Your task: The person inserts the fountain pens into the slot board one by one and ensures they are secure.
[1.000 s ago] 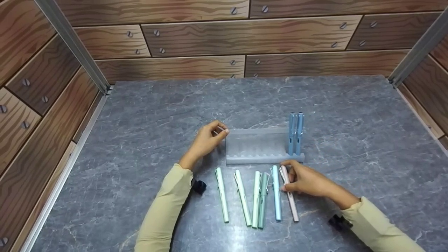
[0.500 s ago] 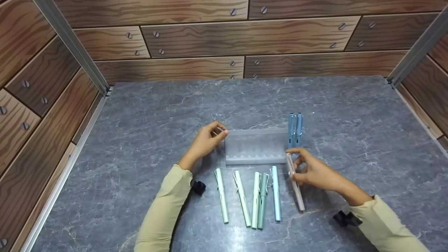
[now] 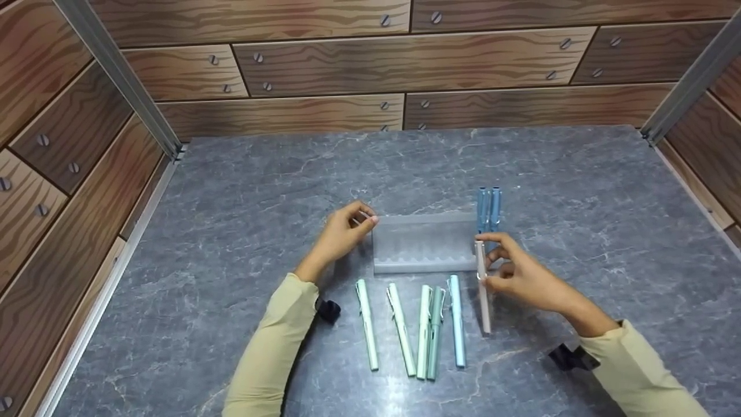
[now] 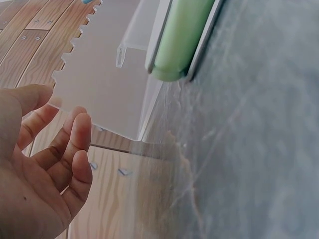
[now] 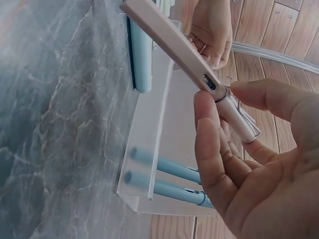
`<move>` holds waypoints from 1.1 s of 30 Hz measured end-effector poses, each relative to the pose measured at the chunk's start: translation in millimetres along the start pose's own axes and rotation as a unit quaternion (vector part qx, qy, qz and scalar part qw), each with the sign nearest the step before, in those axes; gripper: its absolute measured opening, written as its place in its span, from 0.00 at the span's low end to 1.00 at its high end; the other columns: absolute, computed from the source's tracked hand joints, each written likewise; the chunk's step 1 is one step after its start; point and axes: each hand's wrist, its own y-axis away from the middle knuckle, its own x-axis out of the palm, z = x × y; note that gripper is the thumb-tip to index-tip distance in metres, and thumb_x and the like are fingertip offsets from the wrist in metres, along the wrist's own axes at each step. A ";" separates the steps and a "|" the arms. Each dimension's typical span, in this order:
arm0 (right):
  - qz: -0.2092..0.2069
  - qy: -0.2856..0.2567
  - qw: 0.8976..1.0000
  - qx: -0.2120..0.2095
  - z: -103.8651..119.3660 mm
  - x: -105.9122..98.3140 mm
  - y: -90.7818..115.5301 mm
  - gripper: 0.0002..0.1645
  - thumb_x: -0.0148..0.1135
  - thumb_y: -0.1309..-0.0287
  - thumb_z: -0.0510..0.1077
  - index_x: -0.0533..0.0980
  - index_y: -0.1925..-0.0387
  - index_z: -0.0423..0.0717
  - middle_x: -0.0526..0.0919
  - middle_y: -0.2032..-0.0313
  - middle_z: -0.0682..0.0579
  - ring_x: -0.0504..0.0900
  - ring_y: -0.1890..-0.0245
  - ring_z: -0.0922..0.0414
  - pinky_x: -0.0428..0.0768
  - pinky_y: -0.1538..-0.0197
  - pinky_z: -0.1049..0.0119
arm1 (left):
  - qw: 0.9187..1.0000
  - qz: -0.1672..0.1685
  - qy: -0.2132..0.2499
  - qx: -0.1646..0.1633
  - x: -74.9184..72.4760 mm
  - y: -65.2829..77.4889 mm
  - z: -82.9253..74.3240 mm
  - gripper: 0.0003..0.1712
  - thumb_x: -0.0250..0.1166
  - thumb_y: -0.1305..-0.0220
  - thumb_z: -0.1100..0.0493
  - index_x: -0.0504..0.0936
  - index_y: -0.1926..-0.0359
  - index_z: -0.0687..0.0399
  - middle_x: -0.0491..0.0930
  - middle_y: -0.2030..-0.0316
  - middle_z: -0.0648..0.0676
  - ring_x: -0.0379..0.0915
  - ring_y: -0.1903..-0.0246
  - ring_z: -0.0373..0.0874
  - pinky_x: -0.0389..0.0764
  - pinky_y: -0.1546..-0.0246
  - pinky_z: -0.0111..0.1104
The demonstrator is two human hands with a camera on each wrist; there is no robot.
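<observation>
My right hand [image 3: 524,278] pinches a pale pink pen [image 5: 174,47] between thumb and fingers, its clip end up near the index fingertip. The pen is raised in front of the right end of a frosted clear pen stand [image 3: 425,237]. Two blue pens [image 3: 489,208] lean side by side in the stand's right end, partly hidden by the right hand in the head view. At the stand's upper left corner, my left hand [image 3: 347,229] pinches the notched edge between thumb and index finger; the left wrist view shows the other fingers [image 4: 79,132] loosely curled.
In front of the stand lies a row of pens: a light green pen [image 3: 367,324] at the left, more green ones, and a light blue pen [image 3: 457,321] at the right. Plank-patterned walls [image 3: 324,69] surround the grey marbled table [image 3: 278,168] at the back and sides.
My right hand has lifted the pink pen off the table and brought it up and slightly right toward the stand, turning it more upright. The left hand stays at the stand's corner.
</observation>
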 end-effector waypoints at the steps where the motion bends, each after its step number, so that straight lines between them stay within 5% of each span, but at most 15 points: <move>1: -0.002 -0.002 1.000 -0.001 0.4 -0.3 -0.5 0.43 0.59 0.45 0.29 0.51 0.31 0.42 0.67 0.55 0.38 0.78 0.70 0.60 0.84 0.62 0.61 | 1.000 0.000 -0.001 0.000 0.0 -0.1 0.3 0.10 0.63 0.35 0.57 0.80 0.59 0.59 0.81 0.70 0.58 0.69 0.77 0.36 0.71 0.75 0.26; 16: -0.038 0.014 0.999 -0.034 20.4 -9.2 -18.4 0.43 0.57 0.43 0.26 0.50 0.30 0.46 0.67 0.54 0.38 0.81 0.68 0.57 0.84 0.60 0.63 | 1.000 -0.004 -0.004 0.001 0.5 -0.4 2.9 0.10 0.63 0.35 0.57 0.81 0.59 0.59 0.82 0.70 0.58 0.70 0.77 0.36 0.71 0.75 0.26; 24: -0.080 0.041 0.994 -0.057 18.3 -9.4 -21.9 0.42 0.58 0.42 0.27 0.52 0.31 0.45 0.69 0.53 0.37 0.81 0.65 0.53 0.81 0.62 0.68 | 1.000 -0.005 -0.009 0.009 0.2 -0.2 0.6 0.09 0.63 0.35 0.57 0.81 0.60 0.58 0.81 0.72 0.57 0.72 0.75 0.44 0.71 0.74 0.26; 33: -0.110 0.059 0.989 -0.073 16.5 -13.7 -24.1 0.38 0.59 0.39 0.30 0.55 0.32 0.48 0.71 0.48 0.37 0.81 0.64 0.61 0.80 0.62 0.70 | 1.000 0.001 -0.002 0.004 0.1 -0.2 1.2 0.09 0.62 0.34 0.56 0.80 0.59 0.58 0.82 0.70 0.57 0.70 0.76 0.39 0.71 0.74 0.26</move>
